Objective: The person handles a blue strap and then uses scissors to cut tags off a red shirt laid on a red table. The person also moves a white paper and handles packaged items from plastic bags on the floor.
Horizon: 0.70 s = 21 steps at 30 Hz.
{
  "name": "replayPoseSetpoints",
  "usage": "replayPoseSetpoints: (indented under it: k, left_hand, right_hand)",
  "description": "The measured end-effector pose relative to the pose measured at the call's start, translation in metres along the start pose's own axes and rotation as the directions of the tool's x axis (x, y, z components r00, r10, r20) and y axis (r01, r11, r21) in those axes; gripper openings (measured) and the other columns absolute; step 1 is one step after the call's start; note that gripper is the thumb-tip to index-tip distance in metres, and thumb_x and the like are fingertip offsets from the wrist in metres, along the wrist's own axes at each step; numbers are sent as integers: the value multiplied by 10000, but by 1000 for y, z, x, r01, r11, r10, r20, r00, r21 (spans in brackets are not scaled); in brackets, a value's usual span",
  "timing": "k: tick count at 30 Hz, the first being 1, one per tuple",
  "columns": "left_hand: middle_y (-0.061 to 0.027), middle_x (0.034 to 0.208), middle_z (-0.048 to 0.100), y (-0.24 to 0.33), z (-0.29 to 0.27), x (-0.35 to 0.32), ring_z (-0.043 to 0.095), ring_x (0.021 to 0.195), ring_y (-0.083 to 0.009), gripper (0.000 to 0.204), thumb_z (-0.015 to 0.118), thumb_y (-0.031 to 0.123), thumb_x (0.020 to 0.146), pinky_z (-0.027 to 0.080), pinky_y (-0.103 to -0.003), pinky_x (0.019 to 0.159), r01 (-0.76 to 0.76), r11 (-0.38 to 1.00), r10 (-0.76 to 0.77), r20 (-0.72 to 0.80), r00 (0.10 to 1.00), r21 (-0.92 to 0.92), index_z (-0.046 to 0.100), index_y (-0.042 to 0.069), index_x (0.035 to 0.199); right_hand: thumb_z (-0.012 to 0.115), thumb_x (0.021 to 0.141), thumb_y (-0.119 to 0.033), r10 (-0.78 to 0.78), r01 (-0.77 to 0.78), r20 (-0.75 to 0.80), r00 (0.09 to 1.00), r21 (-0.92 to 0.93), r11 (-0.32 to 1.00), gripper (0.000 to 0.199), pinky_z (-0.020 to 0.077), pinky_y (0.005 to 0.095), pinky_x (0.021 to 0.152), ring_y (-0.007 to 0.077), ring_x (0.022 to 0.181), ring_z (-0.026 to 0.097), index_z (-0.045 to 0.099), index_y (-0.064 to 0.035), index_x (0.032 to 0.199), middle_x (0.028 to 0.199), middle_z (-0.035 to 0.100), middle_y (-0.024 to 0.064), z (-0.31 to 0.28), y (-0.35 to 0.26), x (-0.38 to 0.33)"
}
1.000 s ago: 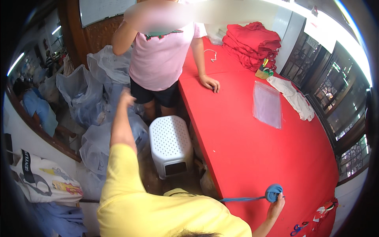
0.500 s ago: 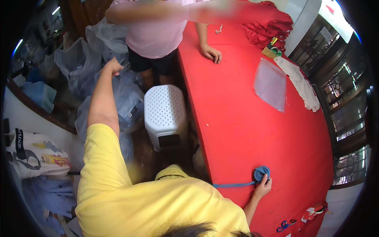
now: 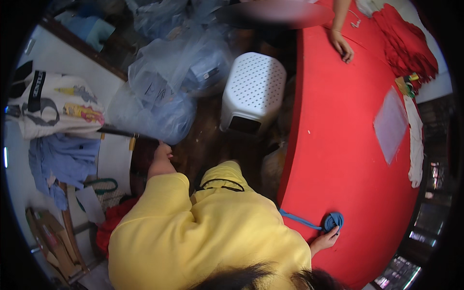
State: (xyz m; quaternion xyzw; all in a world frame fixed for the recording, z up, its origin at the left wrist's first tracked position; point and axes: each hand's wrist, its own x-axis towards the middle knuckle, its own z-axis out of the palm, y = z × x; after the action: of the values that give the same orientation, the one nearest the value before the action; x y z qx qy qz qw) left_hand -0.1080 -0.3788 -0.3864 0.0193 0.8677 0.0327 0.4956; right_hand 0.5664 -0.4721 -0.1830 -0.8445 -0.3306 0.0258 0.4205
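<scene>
My right hand (image 3: 326, 241) grips the lower side of a coiled roll of blue fabric strip (image 3: 332, 221) on the red-covered table (image 3: 333, 159). From the roll, a loose length of the strip runs left to the table's edge, where my body hides its end. Down at my left side, my left hand (image 3: 164, 152) has its fingers curled in, with nothing visible in them. Just above that hand is a large clear plastic bag (image 3: 159, 116) with bluish contents.
A white perforated stool (image 3: 254, 87) stands left of the table. A co-worker's hand (image 3: 344, 48) rests at the table's far side. Red cloth (image 3: 406, 41), a clear plastic sheet (image 3: 390, 125) and white cloth (image 3: 414, 145) lie right. Blue cloth (image 3: 65, 159) hangs at left.
My left arm has dropped from reaching forward to low at my left side. The view has turned left and down. My right hand is still on the blue roll.
</scene>
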Motion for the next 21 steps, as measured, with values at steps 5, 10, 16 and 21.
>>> replayPoseSetpoints:
  k: [5, 10, 16, 21]
  left_hand:
    - [-79, 911, 606, 5, -37, 39, 579, 661, -157, 1016, 553, 59, 876, 533, -419, 616, 1, 998, -3, -24, 1000, -65, -277, 289, 1414]
    - [-100, 799, 620, 30, -35, 42, 576, 682, -261, 321, 641, 286, 828, 486, -420, 583, -129, 992, 129, 38, 991, 14, 588, 108, 1090]
    - [-169, 952, 660, 246, 23, 6, 639, 854, -339, 274, 603, 196, 847, 506, -399, 771, -803, 338, 936, -262, 235, 491, 626, 10, 1046]
    - [-149, 958, 615, 345, 161, -279, 610, 901, -321, 176, 553, 86, 870, 482, -367, 790, -894, -404, 906, -52, -420, 192, 631, 32, 1018]
  right_hand:
    - [512, 963, -263, -40, 40, -35, 999, -2, 999, 348, 405, 326, 597, 186, 639, 469, 563, 66, 859, 694, 543, 97, 5, -22, -13]
    - [495, 965, -226, -35, 51, -116, 993, 136, 989, 284, 359, 294, 563, 116, 637, 406, 536, 25, 839, 689, 471, 18, 14, -16, -1]
    - [425, 985, -264, 261, -125, -293, 920, 411, 903, 307, 315, 248, 556, 73, 640, 356, 509, 0, 852, 710, 438, -27, 45, -9, -14]
    - [431, 977, -257, 207, -46, -327, 922, 440, 897, 300, 329, 252, 561, 80, 642, 383, 507, -5, 834, 706, 454, -8, 38, -2, -8]
